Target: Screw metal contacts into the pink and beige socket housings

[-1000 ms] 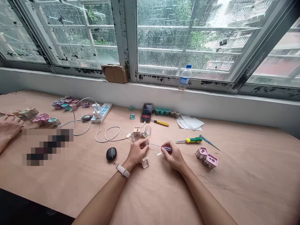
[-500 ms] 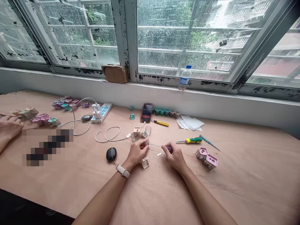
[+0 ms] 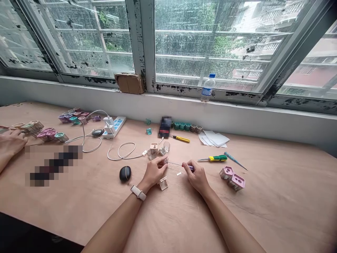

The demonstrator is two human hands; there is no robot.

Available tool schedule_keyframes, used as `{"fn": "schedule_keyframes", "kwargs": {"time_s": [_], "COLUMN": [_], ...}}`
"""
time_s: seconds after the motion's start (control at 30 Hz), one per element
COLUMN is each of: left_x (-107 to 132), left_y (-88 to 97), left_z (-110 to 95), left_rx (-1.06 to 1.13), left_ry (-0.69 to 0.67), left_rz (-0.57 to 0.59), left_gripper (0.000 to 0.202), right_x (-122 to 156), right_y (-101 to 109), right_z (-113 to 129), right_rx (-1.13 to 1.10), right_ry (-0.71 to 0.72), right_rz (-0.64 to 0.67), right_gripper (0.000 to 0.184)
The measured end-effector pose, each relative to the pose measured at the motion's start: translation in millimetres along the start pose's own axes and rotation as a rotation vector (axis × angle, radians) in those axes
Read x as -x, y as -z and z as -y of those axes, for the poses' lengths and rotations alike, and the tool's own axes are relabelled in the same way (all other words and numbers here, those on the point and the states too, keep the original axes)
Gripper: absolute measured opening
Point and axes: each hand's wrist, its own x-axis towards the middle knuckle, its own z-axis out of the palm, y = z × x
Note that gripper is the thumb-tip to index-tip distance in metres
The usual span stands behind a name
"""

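Observation:
Between the fingertips of my left hand [image 3: 155, 169] is a small pinkish sharpener piece [image 3: 165, 161], mostly covered by the fingers. My right hand [image 3: 195, 175] is closed around the purple handle of a screwdriver [image 3: 175, 163]. Its thin shaft points left, and the tip meets the sharpener piece. On the table just below the shaft lies a small flat metal piece [image 3: 179, 174], which looks like a sharpener blade. A cream sharpener lid [image 3: 163, 183] rests beside my left wrist. Beyond my left hand stand a cream two-hole pencil sharpener [image 3: 153, 147] and clear container parts [image 3: 166, 146].
To the right are two pink sharpeners [image 3: 237, 181], a green-yellow screwdriver [image 3: 218, 158] and a blue pointed tool [image 3: 235, 161]. A black oval case [image 3: 125, 173] sits left. Behind are a yellow-handled tool [image 3: 181, 138], white papers [image 3: 214, 137] and a power strip [image 3: 116, 126]. Another person's hand [image 3: 12, 142] appears far left.
Almost nothing differs. My right hand's fingers have shifted slightly on the screwdriver handle, while my left hand stays in place with the sharpener piece.

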Motion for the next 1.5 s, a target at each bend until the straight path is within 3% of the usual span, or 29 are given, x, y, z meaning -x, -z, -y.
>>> {"fn": "schedule_keyframes", "kwargs": {"time_s": [0.2,0.43,0.57,1.03,1.3,1.5], "left_x": [0,1,1,3,3,2], "left_y": [-0.2,-0.8,-1.3,-0.4,0.6,0.6], "left_z": [1,-1,-1,-9,-6,-7], "left_rx": [-0.013,-0.010,-0.030,-0.082,-0.046,-0.045], "left_ry": [-0.007,-0.014,-0.022,-0.044,-0.022,-0.008], "left_rz": [0.012,0.011,0.012,0.057,0.050,0.061], "left_gripper": [0.039,0.038,0.038,0.032,0.032,0.032], "right_x": [2,1,2,-3,-4,-3], "right_y": [-2,1,-1,2,8,7], "right_z": [-1,0,-1,-4,-4,-4], "right_rx": [-0.066,-0.023,-0.116,-0.459,-0.322,-0.239], "right_ry": [0.022,0.017,-0.002,-0.149,-0.191,-0.148], "right_rz": [0.001,-0.022,-0.022,-0.070,-0.270,-0.313], "right_gripper": [0.029,0.039,0.032,0.037,0.041,0.038]}}
